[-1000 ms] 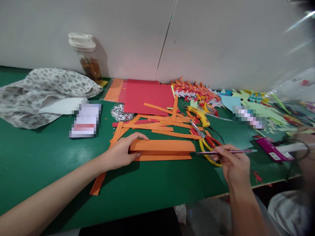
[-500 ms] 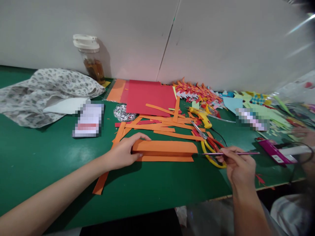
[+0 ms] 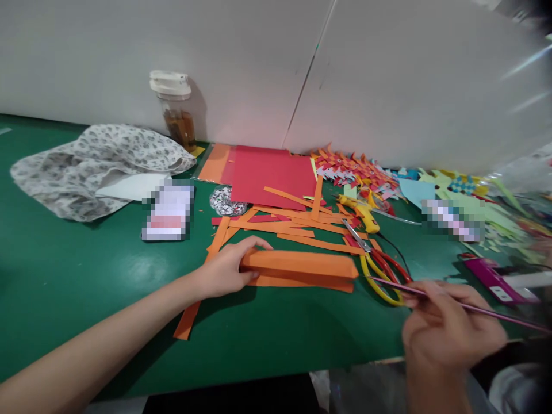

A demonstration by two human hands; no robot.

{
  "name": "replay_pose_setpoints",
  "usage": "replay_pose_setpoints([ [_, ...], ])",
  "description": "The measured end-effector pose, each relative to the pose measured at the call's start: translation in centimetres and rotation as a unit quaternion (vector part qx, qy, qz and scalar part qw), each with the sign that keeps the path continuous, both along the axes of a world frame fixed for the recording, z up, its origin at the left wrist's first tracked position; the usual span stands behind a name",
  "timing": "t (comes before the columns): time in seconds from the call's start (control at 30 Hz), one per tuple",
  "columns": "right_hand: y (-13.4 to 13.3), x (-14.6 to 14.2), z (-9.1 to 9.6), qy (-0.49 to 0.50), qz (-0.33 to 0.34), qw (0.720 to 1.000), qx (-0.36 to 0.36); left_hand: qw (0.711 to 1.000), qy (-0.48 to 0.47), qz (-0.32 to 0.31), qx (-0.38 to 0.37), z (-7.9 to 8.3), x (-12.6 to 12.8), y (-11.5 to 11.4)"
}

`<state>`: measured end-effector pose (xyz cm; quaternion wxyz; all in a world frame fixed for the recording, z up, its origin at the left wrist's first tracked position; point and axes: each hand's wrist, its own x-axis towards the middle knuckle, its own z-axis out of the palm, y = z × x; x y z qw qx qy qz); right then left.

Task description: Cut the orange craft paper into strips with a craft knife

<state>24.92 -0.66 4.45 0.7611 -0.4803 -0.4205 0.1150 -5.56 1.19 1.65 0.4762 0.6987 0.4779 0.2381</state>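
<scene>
A folded piece of orange paper (image 3: 302, 265) is pinched at its left end by my left hand (image 3: 228, 267). Its long upper flap is bent over, with a lower layer showing beneath. My right hand (image 3: 451, 322) is closed around a thin purple stick (image 3: 474, 309), whose dark tip points left, just right of the paper's end. Between the paper and my right hand lie scissors (image 3: 382, 270) with red and yellow handles. Loose orange paper strips (image 3: 280, 227) are scattered beyond the paper, and one strip (image 3: 188, 321) runs under my left wrist.
Red paper sheets (image 3: 271, 175) lie at the back beside a bag of googly eyes (image 3: 226, 201). A yellow glue gun (image 3: 364, 213) rests behind the scissors. At left are a phone (image 3: 169, 213), patterned cloth (image 3: 103, 161) and a bottle (image 3: 176, 115). A purple box (image 3: 491, 279) sits at right.
My right hand has pulled to the right and nearer with the stick, whose tip has left the paper's right end. The upper flap has tipped downward. The view has shifted slightly.
</scene>
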Motion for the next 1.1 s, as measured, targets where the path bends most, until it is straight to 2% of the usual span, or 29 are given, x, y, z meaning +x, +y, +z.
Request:
replay_pose_setpoints([
  [0.07, 0.3, 0.4, 0.1, 0.009, -0.060, 0.997, 0.037, 1.000, -0.008, -0.001, 0.010, 0.0, 0.0, 0.0],
  [0.17, 0.5, 1.2, 0.3, 0.030, -0.130, 0.990, 0.054, 1.000, -0.007, -0.001, 0.004, 0.0, 0.0, 0.0],
  [0.27, -0.5, 0.3, 0.7, 0.025, -0.156, 0.986, 0.055, 1.000, -0.010, 0.002, 0.001, 0.0, 0.0, -0.1],
  [0.33, -1.6, -1.6, 0.6, 0.006, -0.113, 0.993, 0.037, 1.000, -0.016, 0.002, 0.007, 0.0, 0.1, -0.1],
  [0.4, -2.8, -3.9, 0.2, -0.026, -0.036, 0.999, 0.008, 1.000, -0.022, 0.001, 0.007, -0.1, 0.1, -0.1],
  [0.43, -3.2, -5.1, -0.1, -0.039, 0.026, 0.998, -0.030, 1.000, -0.023, 0.001, 0.007, -0.2, 0.1, -0.1],
  [0.53, -3.5, -7.7, -1.0, -0.089, 0.171, 0.969, -0.156, 1.000, -0.021, 0.001, 0.018, -0.3, 0.1, -0.1],
  [0.63, -2.8, -9.1, -1.4, -0.115, 0.248, 0.927, -0.257, 0.999, -0.030, -0.004, 0.025, -0.2, 0.1, 0.0],
  [0.7, -2.3, -9.6, -1.5, -0.116, 0.270, 0.912, -0.285, 0.999, -0.041, -0.009, 0.020, -0.1, 0.1, 0.0],
  [0.87, -1.5, -9.5, -1.9, -0.116, 0.288, 0.902, -0.299, 0.999, -0.044, -0.018, 0.014, -0.1, 0.1, 0.0],
  [1.1, -0.6, -5.8, -1.7, -0.140, 0.259, 0.916, -0.271, 0.999, -0.021, -0.017, 0.016, -0.2, -0.1, 0.0],
])
